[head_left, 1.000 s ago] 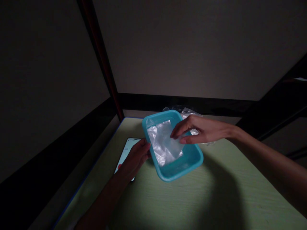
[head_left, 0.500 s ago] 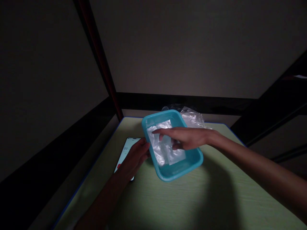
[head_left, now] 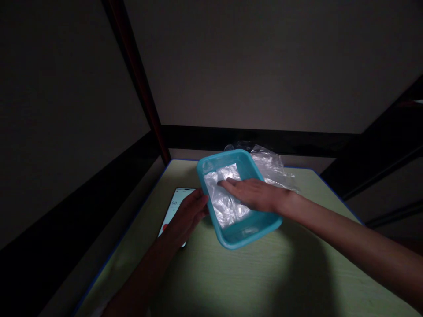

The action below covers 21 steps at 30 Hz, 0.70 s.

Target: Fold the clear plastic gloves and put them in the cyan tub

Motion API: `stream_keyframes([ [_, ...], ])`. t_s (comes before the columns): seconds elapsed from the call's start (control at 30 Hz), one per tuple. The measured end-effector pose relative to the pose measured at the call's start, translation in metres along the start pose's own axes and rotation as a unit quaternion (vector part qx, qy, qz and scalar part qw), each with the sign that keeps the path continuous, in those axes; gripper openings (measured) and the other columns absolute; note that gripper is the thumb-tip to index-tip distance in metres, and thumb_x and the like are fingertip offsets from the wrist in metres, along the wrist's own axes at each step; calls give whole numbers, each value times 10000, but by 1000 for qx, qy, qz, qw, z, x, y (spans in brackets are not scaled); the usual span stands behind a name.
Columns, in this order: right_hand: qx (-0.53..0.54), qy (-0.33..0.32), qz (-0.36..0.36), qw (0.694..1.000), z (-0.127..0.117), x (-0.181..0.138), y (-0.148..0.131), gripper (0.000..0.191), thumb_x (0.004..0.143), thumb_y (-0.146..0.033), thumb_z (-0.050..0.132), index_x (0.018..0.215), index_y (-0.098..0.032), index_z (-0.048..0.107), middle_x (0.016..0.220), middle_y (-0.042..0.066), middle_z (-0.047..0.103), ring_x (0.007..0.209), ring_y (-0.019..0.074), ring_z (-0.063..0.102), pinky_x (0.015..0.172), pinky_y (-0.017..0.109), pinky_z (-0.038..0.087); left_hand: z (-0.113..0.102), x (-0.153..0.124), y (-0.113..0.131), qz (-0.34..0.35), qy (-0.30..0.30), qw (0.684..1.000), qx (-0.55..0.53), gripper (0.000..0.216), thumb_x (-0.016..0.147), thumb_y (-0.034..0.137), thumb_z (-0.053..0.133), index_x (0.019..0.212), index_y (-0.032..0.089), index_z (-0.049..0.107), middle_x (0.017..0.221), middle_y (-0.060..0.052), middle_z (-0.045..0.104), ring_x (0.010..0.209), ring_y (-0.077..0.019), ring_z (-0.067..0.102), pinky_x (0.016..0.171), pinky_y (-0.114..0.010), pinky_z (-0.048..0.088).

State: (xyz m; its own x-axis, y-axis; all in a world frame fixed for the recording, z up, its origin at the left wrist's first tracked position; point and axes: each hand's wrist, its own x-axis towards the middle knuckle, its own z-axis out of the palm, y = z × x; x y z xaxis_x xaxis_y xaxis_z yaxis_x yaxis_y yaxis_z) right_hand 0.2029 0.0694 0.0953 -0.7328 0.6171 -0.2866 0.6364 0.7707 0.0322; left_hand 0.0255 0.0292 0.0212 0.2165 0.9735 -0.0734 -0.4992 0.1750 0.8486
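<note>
A turquoise plastic tub [head_left: 231, 241] is tipped a little on the table. My left hand [head_left: 193, 209] is closed on its left wall, thumb near the rim and fingers on the outside. Clear, shiny plastic packets [head_left: 222, 210] lie side by side on the tub's floor. Over them, inside the tub, my right hand [head_left: 253, 193] lies flat, palm down and fingers stretched out to the left. Its fingertips seem to touch the packets. Part of the packets is hidden under that hand, and I cannot make out what they contain.
A phone [head_left: 171, 215] with a lit timer screen lies left of the tub, partly behind my left forearm. Crumpled clear plastic bags [head_left: 271, 164] lie behind the tub. The pale green table [head_left: 244, 281] has a blue edge and stands by a wall [head_left: 257, 66].
My right hand has flattened from a pointing shape with curled fingers to a flat palm, and lies lower over the packets. The left hand keeps its hold on the tub.
</note>
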Motion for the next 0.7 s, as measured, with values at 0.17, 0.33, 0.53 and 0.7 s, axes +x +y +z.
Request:
stream_keyframes([
  [0.17,-129,89,-25,987,10,6,-5,406,837,-6,405,1227,-116,425,1129,162,539,1000,283,556,757,385,471,3,0,1,0,6,1000,-1,349,575,356,814,814,154,659,813,-55,690,897,-251,626,731,-320,499],
  [0.33,-89,37,-33,995,10,3,-6,318,836,-22,424,1116,-119,539,999,128,618,854,233,626,640,305,470,3,0,2,6,-7,1000,-3,311,602,341,798,807,150,661,824,-60,691,890,-242,630,747,-318,496],
  [0.53,-34,-83,-12,996,13,6,-8,246,853,-53,454,1040,-83,611,1013,162,649,970,268,617,757,325,472,2,-2,2,1,8,1000,12,325,587,360,805,792,156,657,790,-47,689,870,-236,636,710,-300,498],
  [0.7,-18,-105,4,994,15,8,-9,309,821,-63,529,1125,-80,581,1129,181,616,1050,269,588,827,316,468,4,-2,3,1,8,1000,14,307,601,345,796,795,157,650,796,-45,690,860,-231,639,716,-300,497],
])
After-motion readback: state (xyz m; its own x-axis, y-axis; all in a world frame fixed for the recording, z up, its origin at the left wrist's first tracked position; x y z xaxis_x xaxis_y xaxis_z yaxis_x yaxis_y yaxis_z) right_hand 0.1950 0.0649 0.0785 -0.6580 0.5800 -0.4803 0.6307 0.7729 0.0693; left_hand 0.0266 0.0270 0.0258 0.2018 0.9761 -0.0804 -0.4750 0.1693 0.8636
